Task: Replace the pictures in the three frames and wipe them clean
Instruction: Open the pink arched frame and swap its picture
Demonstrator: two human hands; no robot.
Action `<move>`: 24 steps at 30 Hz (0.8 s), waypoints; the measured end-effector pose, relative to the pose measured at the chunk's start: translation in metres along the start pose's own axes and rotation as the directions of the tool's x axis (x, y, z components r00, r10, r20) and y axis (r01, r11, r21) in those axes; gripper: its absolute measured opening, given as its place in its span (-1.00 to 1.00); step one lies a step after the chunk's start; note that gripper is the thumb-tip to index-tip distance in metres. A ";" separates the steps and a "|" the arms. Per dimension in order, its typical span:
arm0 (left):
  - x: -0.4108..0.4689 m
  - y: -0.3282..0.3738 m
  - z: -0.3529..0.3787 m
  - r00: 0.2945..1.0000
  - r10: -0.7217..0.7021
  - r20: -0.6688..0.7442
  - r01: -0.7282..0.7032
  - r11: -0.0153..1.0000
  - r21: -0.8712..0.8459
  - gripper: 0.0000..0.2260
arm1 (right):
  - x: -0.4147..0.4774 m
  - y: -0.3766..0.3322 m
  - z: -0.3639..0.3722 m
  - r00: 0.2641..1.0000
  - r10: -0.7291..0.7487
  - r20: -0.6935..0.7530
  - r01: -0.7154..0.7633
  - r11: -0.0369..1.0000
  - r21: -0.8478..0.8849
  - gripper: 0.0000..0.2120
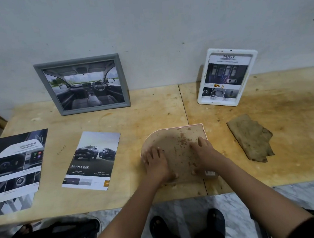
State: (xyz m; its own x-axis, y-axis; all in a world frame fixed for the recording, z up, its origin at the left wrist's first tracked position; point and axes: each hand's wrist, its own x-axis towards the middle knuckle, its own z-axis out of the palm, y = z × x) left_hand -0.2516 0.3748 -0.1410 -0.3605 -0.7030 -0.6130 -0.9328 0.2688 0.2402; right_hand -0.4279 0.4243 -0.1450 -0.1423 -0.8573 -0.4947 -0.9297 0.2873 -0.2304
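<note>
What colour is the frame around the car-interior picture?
The frame is grey; head view shows it best.

The stained matt wooden bench (pixel 106 198) carries glossy paper brochures (pixel 92 160), a rough brown cloth (pixel 250 138), a speckled matt fibreboard frame back (pixel 175 145) and a smooth white plastic frame (pixel 226 76).

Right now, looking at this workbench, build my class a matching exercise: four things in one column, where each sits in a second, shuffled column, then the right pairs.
Things
1. grey rectangular picture frame
2. white rectangular frame with the SAFETY sheet
3. arch-shaped pink-edged frame
4. crumpled brown cloth

Places
A. lies loose on the wooden table, front right
B. leans on the pale wall, back left
C. lies flat under the left hand and right hand
D. stands at the back right

Pairs: 1-B, 2-D, 3-C, 4-A
</note>
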 end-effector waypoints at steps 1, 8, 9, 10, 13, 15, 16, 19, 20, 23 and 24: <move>0.001 0.000 0.000 1.000 -0.002 0.002 0.002 1.000 -0.006 0.02 | 0.002 -0.001 0.000 1.000 0.000 -0.009 0.000 1.000 -0.015 -0.22; 0.008 0.002 0.002 1.000 -0.022 0.008 0.022 1.000 -0.014 0.04 | 0.010 -0.005 0.002 0.998 0.002 -0.058 -0.008 0.996 -0.089 -0.44; 0.008 0.001 0.002 1.000 -0.009 -0.005 0.009 1.000 -0.007 0.03 | 0.010 -0.004 0.001 0.999 0.006 -0.048 -0.010 0.996 -0.083 -0.43; 0.008 -0.003 0.004 1.000 0.013 -0.021 -0.013 1.000 0.004 0.02 | 0.008 -0.003 -0.001 0.999 0.010 -0.031 -0.012 0.998 -0.064 -0.37; 0.009 -0.023 0.004 0.991 0.079 -0.107 -0.094 0.985 -0.146 -0.12 | 0.001 0.003 -0.008 0.993 0.080 -0.082 -0.072 0.992 0.100 -0.17; 0.009 -0.038 -0.001 0.973 0.021 -0.231 -0.107 0.925 -0.364 -0.30 | -0.003 0.007 -0.010 0.956 0.222 -0.194 -0.169 0.952 0.255 -0.22; 0.009 -0.045 -0.004 0.952 -0.031 -0.305 -0.105 0.901 -0.420 -0.42 | -0.004 0.009 -0.010 0.932 0.297 -0.206 -0.222 0.921 0.321 -0.25; 0.011 -0.060 -0.004 0.891 -0.153 -0.428 -0.066 0.888 -0.454 -0.73 | -0.003 0.013 -0.004 0.901 0.423 -0.094 -0.341 0.825 0.450 -0.25; 0.012 -0.063 -0.003 0.884 -0.168 -0.436 -0.058 0.887 -0.459 -0.78 | -0.004 0.013 -0.003 0.899 0.432 -0.076 -0.348 0.808 0.475 -0.25; 0.018 -0.067 -0.002 0.883 -0.182 -0.432 -0.044 0.885 -0.464 -0.84 | -0.004 0.012 -0.001 0.892 0.445 -0.084 -0.347 0.791 0.504 -0.26; 0.020 -0.069 -0.002 0.886 -0.184 -0.426 -0.038 0.886 -0.462 -0.84 | -0.004 0.012 -0.002 0.889 0.451 -0.079 -0.350 0.780 0.518 -0.27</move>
State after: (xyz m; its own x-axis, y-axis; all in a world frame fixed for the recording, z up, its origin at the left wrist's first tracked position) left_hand -0.1946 0.3409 -0.1679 -0.1462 -0.9526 -0.2666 -0.8110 -0.0389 0.5837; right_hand -0.4396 0.4307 -0.1441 -0.5729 -0.6659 -0.4778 -0.4993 0.7459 -0.4409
